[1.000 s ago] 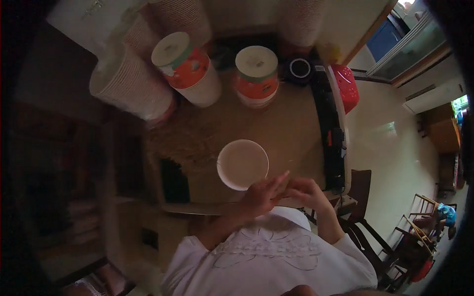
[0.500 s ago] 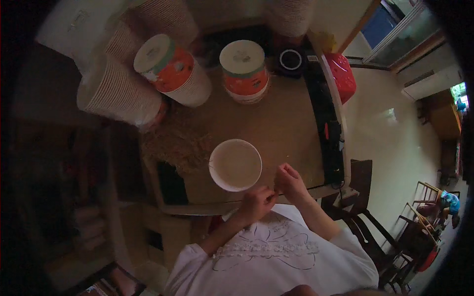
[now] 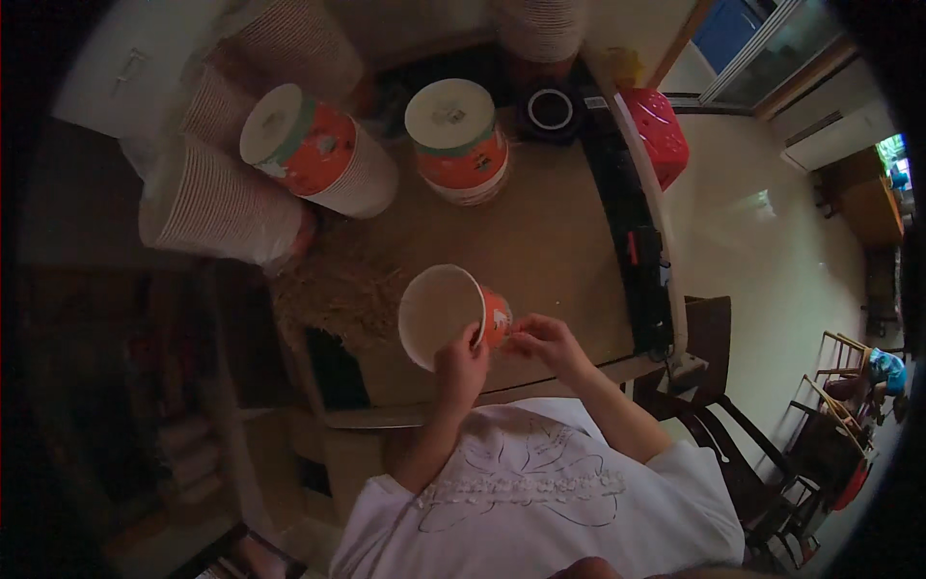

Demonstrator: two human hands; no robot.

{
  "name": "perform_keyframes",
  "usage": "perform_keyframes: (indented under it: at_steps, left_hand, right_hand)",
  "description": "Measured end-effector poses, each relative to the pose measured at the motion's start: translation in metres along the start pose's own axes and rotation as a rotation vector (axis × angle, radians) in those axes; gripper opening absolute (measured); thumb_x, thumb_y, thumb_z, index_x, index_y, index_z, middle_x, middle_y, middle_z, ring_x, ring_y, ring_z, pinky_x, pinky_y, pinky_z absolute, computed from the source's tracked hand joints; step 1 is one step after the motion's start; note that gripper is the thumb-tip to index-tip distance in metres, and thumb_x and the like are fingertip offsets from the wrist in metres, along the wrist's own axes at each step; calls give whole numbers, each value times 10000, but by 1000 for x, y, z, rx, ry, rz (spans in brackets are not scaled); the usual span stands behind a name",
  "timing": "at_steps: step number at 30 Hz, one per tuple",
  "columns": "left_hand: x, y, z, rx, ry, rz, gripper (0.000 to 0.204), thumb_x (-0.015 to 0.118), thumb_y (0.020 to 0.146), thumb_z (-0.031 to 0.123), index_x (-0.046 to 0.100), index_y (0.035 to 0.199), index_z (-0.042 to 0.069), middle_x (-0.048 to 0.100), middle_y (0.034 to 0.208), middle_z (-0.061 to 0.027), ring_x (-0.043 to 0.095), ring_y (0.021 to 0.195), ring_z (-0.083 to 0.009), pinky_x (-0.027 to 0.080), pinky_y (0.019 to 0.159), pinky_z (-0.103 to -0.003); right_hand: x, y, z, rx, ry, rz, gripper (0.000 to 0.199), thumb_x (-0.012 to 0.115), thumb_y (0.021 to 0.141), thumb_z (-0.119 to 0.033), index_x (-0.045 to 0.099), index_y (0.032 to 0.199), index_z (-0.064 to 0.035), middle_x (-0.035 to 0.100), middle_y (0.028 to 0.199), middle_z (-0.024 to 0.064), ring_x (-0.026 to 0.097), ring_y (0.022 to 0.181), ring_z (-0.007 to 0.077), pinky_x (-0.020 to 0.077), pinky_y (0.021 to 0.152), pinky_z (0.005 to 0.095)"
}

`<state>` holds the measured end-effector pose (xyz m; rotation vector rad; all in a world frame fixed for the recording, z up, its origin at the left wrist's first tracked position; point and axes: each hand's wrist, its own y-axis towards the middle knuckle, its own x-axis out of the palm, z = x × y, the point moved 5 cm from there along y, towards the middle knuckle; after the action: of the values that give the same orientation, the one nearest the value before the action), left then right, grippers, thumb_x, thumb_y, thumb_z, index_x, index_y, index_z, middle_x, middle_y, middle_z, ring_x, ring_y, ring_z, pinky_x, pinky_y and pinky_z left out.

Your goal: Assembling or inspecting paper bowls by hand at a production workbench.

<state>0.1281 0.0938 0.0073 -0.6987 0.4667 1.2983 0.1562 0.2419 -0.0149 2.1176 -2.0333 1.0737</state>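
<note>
A paper tub (image 3: 439,314), white inside with an orange printed outside, tilts over on the table with its mouth toward the left. My left hand (image 3: 461,369) is closed on its near rim, thumb at the edge. Close to the tub's base, my right hand (image 3: 548,344) has its fingers pinched together; whatever they hold is too small to make out. Just left of the tub lies a loose heap of thin, straw-coloured strands (image 3: 338,289).
Two stacks of orange and white paper tubs, one leaning (image 3: 333,154) and one upright (image 3: 458,145), stand farther back. Wrapped tub stacks (image 3: 217,203) crowd the left. A dark round device (image 3: 550,111), a red stool (image 3: 656,135) and a dark chair (image 3: 709,347) are around the right side.
My left hand has come up from near my shirt and taken hold of the tub's rim. The tub has tipped leftward, showing its orange side. My right hand has shifted left toward its base.
</note>
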Motion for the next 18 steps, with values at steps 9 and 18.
perform_keyframes:
  at_steps: [9,18]
  left_hand:
    - [-17,2,-14,-33,-491,-123,171,553,781,37,553,942,-18,602,749,-47,555,684,-78,452,603,-237]
    - [-17,0,-8,120,-603,-135,236,541,754,-20,551,989,-4,599,843,-72,566,788,-110,461,693,-242]
  right_hand:
    - [26,14,-11,-136,-279,-24,141,562,824,-145,558,855,-8,560,739,-6,514,677,64,431,592,226]
    - [34,5,-23,-108,-271,-11,120,570,808,-135,539,814,-19,525,724,-3,498,673,72,415,581,224]
